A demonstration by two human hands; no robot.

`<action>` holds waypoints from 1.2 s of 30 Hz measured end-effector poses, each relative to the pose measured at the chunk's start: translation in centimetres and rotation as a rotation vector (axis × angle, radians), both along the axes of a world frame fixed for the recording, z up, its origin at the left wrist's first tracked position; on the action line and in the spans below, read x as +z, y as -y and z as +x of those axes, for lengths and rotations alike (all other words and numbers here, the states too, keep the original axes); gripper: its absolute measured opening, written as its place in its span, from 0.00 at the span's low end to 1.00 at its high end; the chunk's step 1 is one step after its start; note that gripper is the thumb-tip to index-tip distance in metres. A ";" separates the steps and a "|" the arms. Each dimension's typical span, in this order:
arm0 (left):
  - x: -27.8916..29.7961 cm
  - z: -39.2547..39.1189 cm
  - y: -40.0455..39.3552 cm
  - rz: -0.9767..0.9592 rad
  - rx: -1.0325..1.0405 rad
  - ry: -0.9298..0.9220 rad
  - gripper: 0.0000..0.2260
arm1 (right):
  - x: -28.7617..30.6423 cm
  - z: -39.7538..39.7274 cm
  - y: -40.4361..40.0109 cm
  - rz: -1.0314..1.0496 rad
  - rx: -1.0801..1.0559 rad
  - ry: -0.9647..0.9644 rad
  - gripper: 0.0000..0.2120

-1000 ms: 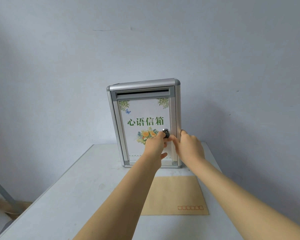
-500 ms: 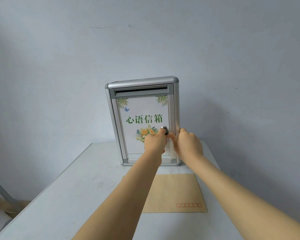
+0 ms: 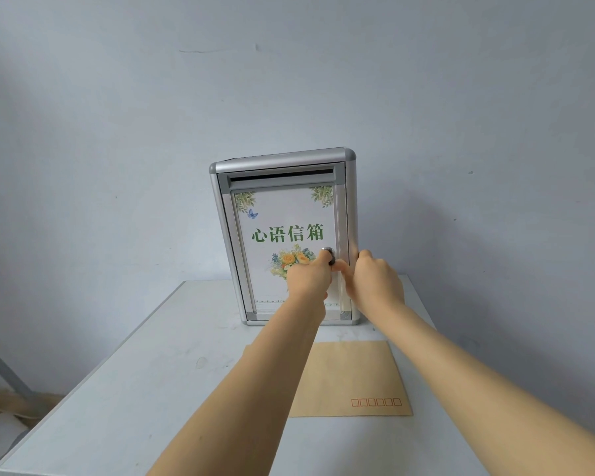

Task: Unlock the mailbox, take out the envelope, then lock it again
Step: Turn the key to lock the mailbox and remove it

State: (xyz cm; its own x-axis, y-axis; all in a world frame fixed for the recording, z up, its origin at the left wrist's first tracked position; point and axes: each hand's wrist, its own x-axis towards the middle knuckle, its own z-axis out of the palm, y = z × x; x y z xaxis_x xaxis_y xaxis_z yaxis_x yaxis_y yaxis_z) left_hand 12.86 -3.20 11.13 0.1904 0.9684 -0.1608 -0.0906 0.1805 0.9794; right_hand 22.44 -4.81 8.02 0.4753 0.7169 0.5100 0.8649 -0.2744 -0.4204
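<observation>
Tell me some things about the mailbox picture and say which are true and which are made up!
1. The envelope lies on the table in front of the mailbox. True.
2. The mailbox door hangs wide open. False: it looks shut.
3. The left hand is at the lock. True.
4. The right hand holds the envelope. False: it is on the mailbox's right edge.
5. The mailbox lies flat. False: it stands upright.

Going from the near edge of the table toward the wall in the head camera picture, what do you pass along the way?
Near to far: the brown envelope lying flat on the table, then the left hand and right hand at the lock, then the mailbox, then the wall.
</observation>
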 end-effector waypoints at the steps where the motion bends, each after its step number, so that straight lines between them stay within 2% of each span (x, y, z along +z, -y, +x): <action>1: 0.0 0.0 0.0 -0.009 0.003 0.005 0.10 | 0.0 0.0 0.0 0.000 0.001 -0.003 0.21; 9: -0.2 0.2 -0.1 -0.065 0.027 0.077 0.09 | 0.0 0.0 -0.1 0.002 0.003 -0.016 0.21; 14: -0.4 0.0 -0.1 -0.119 -0.037 0.163 0.06 | 0.0 -0.1 -0.1 0.003 -0.010 -0.015 0.20; 18: -0.5 -0.1 0.0 -0.097 -0.040 0.157 0.06 | 0.0 0.0 -0.1 0.000 -0.007 -0.019 0.20; 23: -0.8 -0.6 0.3 -0.054 -0.026 0.096 0.05 | 0.1 -0.1 0.0 -0.007 0.001 -0.030 0.20; 29: -1.6 -2.5 0.8 0.080 -0.079 -0.052 0.12 | 0.2 -0.2 0.2 -0.002 0.003 -0.067 0.20; 36: -3.2 -6.4 1.1 0.156 -0.123 -0.238 0.11 | -0.2 -0.3 0.9 -0.066 0.032 -0.228 0.19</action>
